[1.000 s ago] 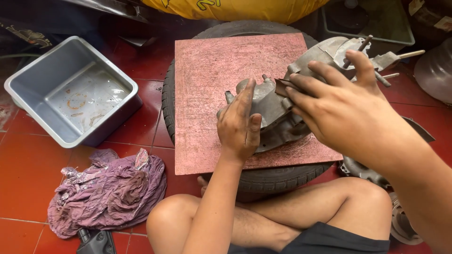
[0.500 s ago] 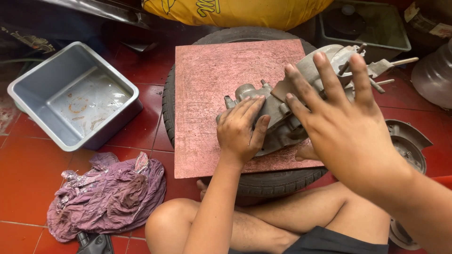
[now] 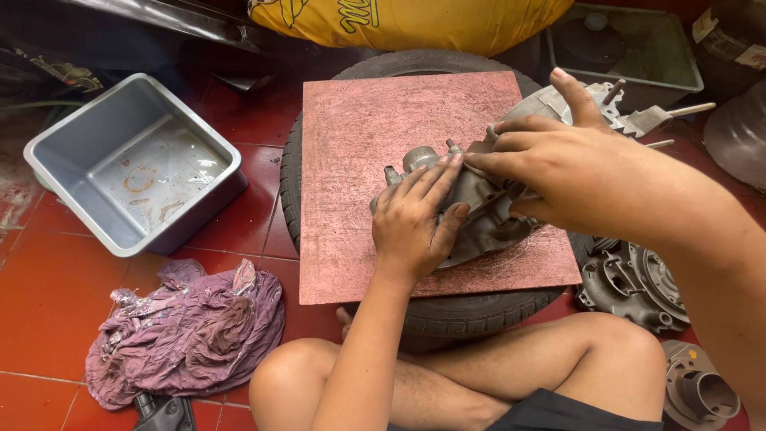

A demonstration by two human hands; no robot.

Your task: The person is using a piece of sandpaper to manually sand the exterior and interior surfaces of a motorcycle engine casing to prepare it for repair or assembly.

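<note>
A grey metal engine casing (image 3: 479, 199) lies on a pink square board (image 3: 375, 144) that rests on a black tyre (image 3: 463, 315). My left hand (image 3: 415, 215) presses flat on the casing's near left end, fingers together. My right hand (image 3: 550, 156) reaches across from the right and grips the casing's upper middle, fingers curled over it, index finger raised. Bolts and a shaft (image 3: 678, 112) stick out of the casing's far right end. Most of the casing's middle is hidden under my hands.
A grey plastic tub (image 3: 136, 164) sits on the red tiled floor at left. A crumpled purple rag (image 3: 187, 331) lies near my knee. Other metal engine parts (image 3: 634, 279) lie at right. A yellow sack (image 3: 415, 20) and a dark tray (image 3: 630, 48) are behind.
My right hand has lowered from an open spread above the casing and closed its fingers onto it. My left hand has stayed on the casing's left end.
</note>
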